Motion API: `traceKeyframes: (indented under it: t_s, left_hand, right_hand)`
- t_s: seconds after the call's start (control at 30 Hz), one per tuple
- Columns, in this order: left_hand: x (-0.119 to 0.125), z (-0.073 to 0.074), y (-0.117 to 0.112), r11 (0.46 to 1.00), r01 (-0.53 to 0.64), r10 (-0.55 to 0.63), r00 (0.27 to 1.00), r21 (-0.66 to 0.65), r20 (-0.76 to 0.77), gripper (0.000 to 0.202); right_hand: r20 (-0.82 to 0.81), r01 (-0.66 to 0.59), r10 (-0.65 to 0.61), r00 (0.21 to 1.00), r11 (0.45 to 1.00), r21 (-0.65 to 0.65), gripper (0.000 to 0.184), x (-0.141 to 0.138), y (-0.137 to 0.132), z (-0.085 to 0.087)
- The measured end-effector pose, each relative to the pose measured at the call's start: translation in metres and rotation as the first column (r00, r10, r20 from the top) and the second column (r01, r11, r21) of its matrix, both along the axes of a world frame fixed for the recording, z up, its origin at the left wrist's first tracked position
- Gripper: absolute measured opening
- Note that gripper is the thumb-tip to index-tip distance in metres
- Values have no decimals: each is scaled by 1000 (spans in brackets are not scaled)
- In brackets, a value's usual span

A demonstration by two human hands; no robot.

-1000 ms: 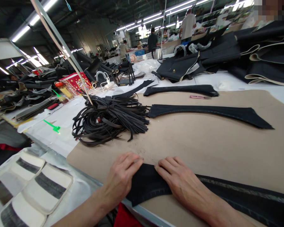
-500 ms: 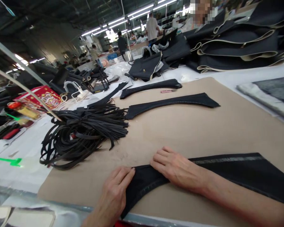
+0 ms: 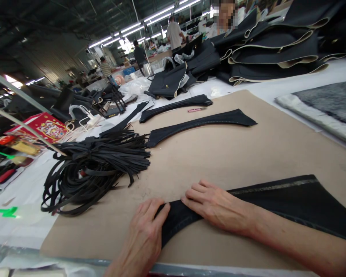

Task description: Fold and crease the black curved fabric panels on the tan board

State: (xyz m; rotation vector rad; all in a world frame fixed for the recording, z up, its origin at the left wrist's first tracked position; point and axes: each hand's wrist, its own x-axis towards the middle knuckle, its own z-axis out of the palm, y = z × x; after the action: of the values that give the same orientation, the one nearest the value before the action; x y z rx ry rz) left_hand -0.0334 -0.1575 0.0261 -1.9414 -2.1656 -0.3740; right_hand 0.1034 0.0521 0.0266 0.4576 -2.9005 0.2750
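Note:
A long black curved panel, of fabric or leather, lies along the near side of the tan board. A greyish line runs along its upper edge. My left hand grips the panel's left end between thumb and fingers. Beside it, my right hand has its fingers curled over the upper edge of the same panel, pressed against it. The right forearm crosses the panel's middle and hides part of it. The right fingertips are partly hidden from view.
Behind lie another black curved panel, a small stack of similar pieces and pink snips. A heap of black strips sits left. Black bag pieces pile at the back, a grey furry sheet at right.
My left hand has shifted slightly right and now covers more of the panel's left end. My right hand stays at nearly the same spot. The camera view has turned a little.

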Motion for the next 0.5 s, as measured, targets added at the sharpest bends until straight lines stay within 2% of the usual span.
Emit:
traceKeyframes:
  t_s: [0.17,0.3,0.5]
  left_hand:
    - [17,-7,18,999,45,-43,998,-26,42,46]
    - [17,-13,14,994,73,-70,996,-75,45,49]
    - [14,-11,14,995,70,-67,997,-75,38,52]
  right_hand:
    - [-29,4,-4,1000,1000,11,10,-1,-2,-1]
    - [-46,-28,28,999,1000,12,10,1,3,-2]
    - [-62,-14,14,998,1000,6,12,20,29,-4]
